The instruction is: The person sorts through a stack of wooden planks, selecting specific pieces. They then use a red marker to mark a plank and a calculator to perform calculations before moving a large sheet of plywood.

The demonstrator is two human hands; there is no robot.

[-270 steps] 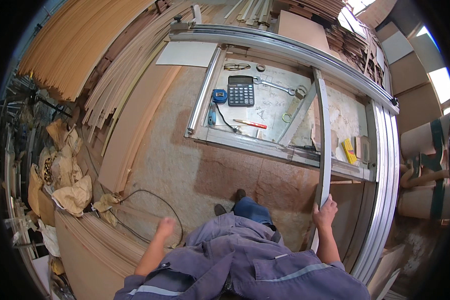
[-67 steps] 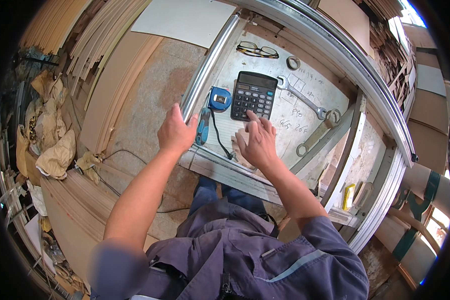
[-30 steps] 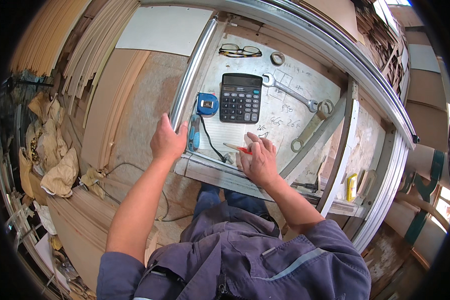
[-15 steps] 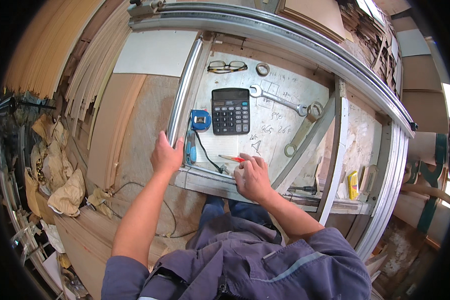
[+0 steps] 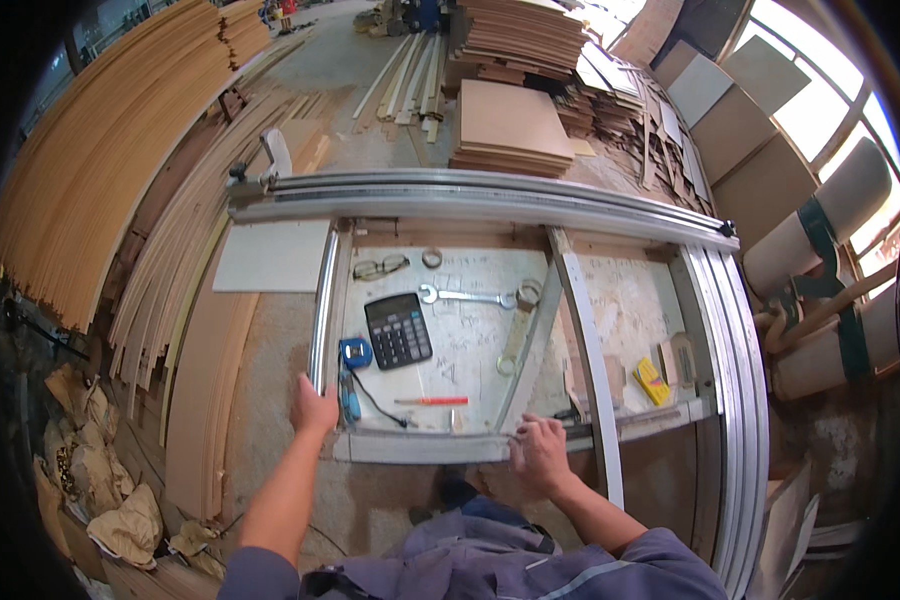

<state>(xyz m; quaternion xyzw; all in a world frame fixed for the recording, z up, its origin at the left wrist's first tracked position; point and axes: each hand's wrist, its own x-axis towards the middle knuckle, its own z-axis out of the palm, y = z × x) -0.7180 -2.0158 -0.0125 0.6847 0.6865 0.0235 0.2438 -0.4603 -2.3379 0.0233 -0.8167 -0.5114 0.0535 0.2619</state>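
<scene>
My left hand (image 5: 314, 408) is wrapped round the near end of a shiny metal tube (image 5: 325, 310) along the left side of a metal-framed table. My right hand (image 5: 540, 452) hovers at the table's front rail, fingers loosely bent and nothing visible in them. A red pencil (image 5: 435, 401) lies on the white tabletop (image 5: 470, 345) left of that hand. Beside the tube are a blue tape measure (image 5: 355, 352) and a blue-handled tool (image 5: 350, 402), with a black cord near them. A black calculator (image 5: 399, 331) sits tilted to their right.
Farther back lie eyeglasses (image 5: 381, 267), a tape roll (image 5: 431, 258), an open-end wrench (image 5: 468, 296) and a ring wrench (image 5: 516, 335). A white crossbar (image 5: 587, 360) spans the right part, near a yellow box (image 5: 652, 381). A long metal rail (image 5: 470, 196) crosses the far side. Board stacks (image 5: 110, 150) stand left.
My view has tipped up, showing more of the workshop beyond. My right hand has moved right, away from the pencil, which lies by itself. My left hand stays on the tube.
</scene>
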